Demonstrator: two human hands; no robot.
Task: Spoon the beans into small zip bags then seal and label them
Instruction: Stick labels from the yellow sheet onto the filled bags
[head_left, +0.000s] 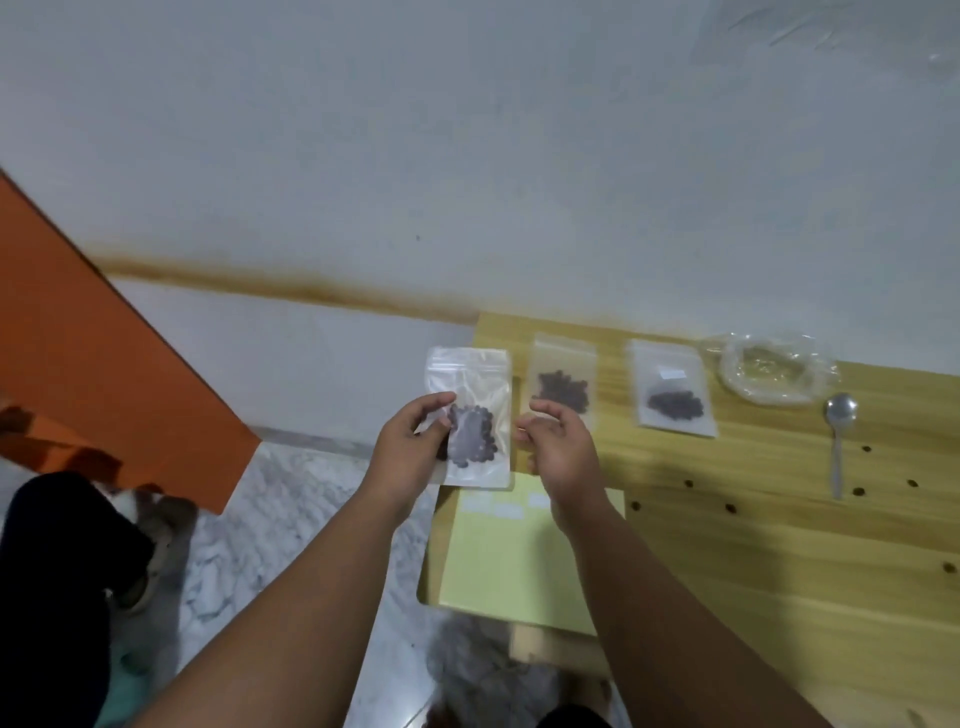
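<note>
Over the left edge of the wooden table (779, 519), a small clear zip bag (480, 384) is being held upright, with a clump of dark beans (470, 436) sitting in its lower half. The film is being judged thin, limp and slick, and the load light; the beans are likely to be shifting loosely inside, so the bag is best being taken by a side edge or by the stiffer zip strip at the top, never by the sagging middle. Whether the zip is already closed cannot be told.

The bag is being gripped by the left hand (410, 447) at its lower left side, the thumb being laid across the front and the fingers being curled behind. The right hand (558, 452) is being held just beside the bag's right edge, apparently not touching it, with its fingers curled inward; whether something small is being pinched there cannot be told.

Two more bean bags are lying flat on the table: the nearer one (563, 384) without a visible label, the farther one (672, 389) bearing a white label (670, 372). A yellow label sheet (519, 561) is lying below the hands, and a spoon (839, 436), a crumpled clear plastic wrapper (774, 369) and loose beans (730, 507) are lying to the right.
</note>
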